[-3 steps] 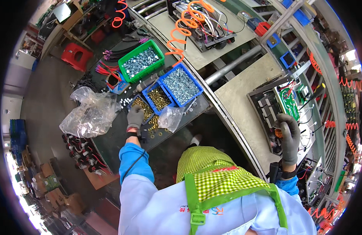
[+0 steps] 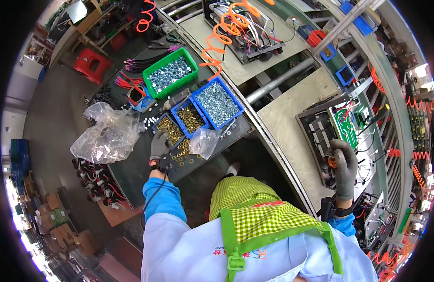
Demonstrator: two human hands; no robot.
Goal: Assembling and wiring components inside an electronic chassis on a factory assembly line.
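My left hand [image 2: 159,144], in a grey glove, is at the near edge of a small bin of brass fasteners [image 2: 168,126]. Its fingers are curled, and whatever they may hold is hidden. Loose brass nuts and washers [image 2: 182,151] lie on the dark bench beside it. My right hand [image 2: 344,169], also gloved, is over the near edge of an open electronics unit with a green circuit board [image 2: 344,128]. Its fingers are bent inward, and any small part in them cannot be made out. An orange round part [image 2: 332,162] shows beside those fingers.
Beyond my left hand stand a blue bin of brass screws [image 2: 190,118], a blue bin of silver fasteners [image 2: 218,102] and a green bin [image 2: 170,74]. Clear plastic bags [image 2: 106,136] lie nearby. A metal rail [image 2: 273,150] separates bench and line. Orange coiled hoses [image 2: 226,29] hang ahead.
My left hand has drawn back slightly from the brass fasteners, and its fingers show more curled. My right hand has barely shifted. The whole view has moved a little.
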